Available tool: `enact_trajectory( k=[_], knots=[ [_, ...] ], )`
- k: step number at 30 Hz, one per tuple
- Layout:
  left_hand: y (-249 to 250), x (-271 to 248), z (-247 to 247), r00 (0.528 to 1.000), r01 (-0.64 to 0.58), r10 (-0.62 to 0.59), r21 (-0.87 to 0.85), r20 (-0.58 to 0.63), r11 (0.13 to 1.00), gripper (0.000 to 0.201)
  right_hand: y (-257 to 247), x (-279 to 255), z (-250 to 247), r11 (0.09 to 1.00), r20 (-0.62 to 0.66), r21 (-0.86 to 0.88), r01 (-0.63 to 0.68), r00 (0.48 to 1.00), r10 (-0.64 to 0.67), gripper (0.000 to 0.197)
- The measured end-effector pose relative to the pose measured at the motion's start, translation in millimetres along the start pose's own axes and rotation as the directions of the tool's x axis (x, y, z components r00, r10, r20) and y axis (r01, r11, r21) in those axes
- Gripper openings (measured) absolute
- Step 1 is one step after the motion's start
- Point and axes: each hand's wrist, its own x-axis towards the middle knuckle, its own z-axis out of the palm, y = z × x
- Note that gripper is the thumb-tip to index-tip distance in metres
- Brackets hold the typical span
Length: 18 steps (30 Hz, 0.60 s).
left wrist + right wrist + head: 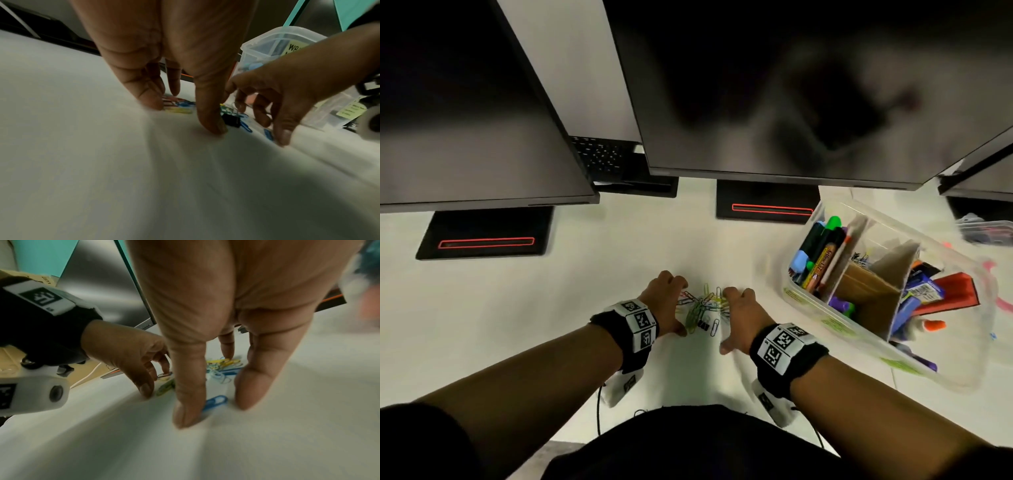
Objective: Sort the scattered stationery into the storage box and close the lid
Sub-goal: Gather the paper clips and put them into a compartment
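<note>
A small heap of coloured paper clips (703, 305) (180, 107) (224, 366) lies on the white desk, with a black binder clip (703, 324) (231, 120) at its near edge. My left hand (669, 301) (183, 113) stands on the heap's left side, fingertips on the desk. My right hand (736, 315) (216, 405) mirrors it on the right side, a blue clip between thumb and finger. Neither hand grips anything. The clear storage box (801, 301) (275, 42) stands open to the right, with cardboard dividers (869, 294) and markers (822, 250) inside.
Two dark monitors (756, 102) overhang the back of the desk on black stands (482, 236) with red lines. Another clear plastic container (986, 233) sits at the far right. Bare white desk (551, 291) spreads to the left of the hands.
</note>
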Motion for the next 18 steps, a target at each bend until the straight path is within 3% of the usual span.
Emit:
enact_trajectory(
  k=[6,11,13,15,18],
  knots=[
    [9.6,5.9,9.3,0.998,-0.061,0.060,-0.041,-0.024,0.997,0.084,-9.6,17.1,-0.6,0.995,-0.095,0.100,0.025,0.995,-0.015,0.080],
    [13.5,11.3,3.3,0.993,-0.101,0.096,-0.072,-0.070,0.992,0.041,-10.0,27.8,-3.6,0.986,-0.153,0.155,0.057,0.988,-0.033,0.062],
    [11.6,11.2,-0.7,0.990,-0.118,0.111,-0.081,-0.090,0.990,0.034,-5.9,28.9,-5.6,0.984,-0.156,0.163,0.074,0.987,-0.048,0.063],
    [6.9,11.7,-4.2,0.986,-0.124,0.112,-0.091,-0.126,0.988,0.039,-2.1,27.0,-8.0,0.983,-0.160,0.161,0.090,0.985,-0.064,0.075],
    [2.3,10.8,-4.9,0.994,-0.068,0.065,-0.027,-0.091,0.997,0.066,-2.6,24.6,-7.8,0.993,-0.118,0.079,0.090,0.990,-0.081,0.098]
  ],
)
